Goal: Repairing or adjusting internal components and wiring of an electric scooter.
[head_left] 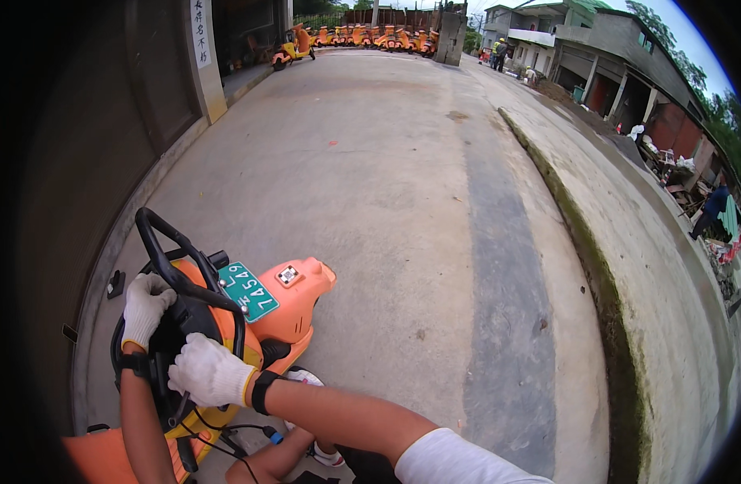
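Pale concrete paving [387, 202] runs toward parked orange-and-yellow scooters [378, 39] at twelve o'clock. At eight o'clock stands an orange scooter with a green rectangular plate [293, 316] and black tubular bars [150, 238]. White-gloved right hand [209, 371] curls its fingers around a slender grey metal tool [179, 410]; at its ten-thirty, the white-gloved left hand [147, 306] bends over the scooter, its grip impossible to tell.

Exactly what the gloved hands [211, 371] touch is hidden, and the lower edge crops the orange scooter [283, 321].
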Motion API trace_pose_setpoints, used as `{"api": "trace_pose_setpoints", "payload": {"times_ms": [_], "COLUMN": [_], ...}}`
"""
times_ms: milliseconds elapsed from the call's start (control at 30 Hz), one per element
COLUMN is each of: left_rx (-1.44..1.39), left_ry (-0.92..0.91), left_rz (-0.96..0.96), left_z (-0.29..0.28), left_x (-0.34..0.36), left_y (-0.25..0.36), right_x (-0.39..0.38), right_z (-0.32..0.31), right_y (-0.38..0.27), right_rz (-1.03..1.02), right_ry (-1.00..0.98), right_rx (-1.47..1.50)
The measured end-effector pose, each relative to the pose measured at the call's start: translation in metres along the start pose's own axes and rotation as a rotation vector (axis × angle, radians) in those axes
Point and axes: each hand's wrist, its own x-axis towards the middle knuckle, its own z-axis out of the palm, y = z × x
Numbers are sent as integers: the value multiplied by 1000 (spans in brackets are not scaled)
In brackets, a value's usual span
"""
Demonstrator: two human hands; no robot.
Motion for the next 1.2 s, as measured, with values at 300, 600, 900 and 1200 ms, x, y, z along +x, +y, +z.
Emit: {"api": "trace_pose_setpoints", "payload": {"times_ms": [300,600,900,1200], "left_rx": [-76,88,8,368], "left_ry": [-73,-2,60,-76], "left_rz": [-99,20,-94,-280], "left_z": [-2,0,3,-8], "left_x": [1,-3,-6,-1], "left_y": [4,6,-16,4], "right_x": [2,0,2,3], "right_z": [-3,0,-1,2], "right_y": [-1,1,-1,-2], "right_rz": [22,16,22,11], "right_ry": [-79,0,-5,0], "right_rx": [-27,-19,-13,-5]}}
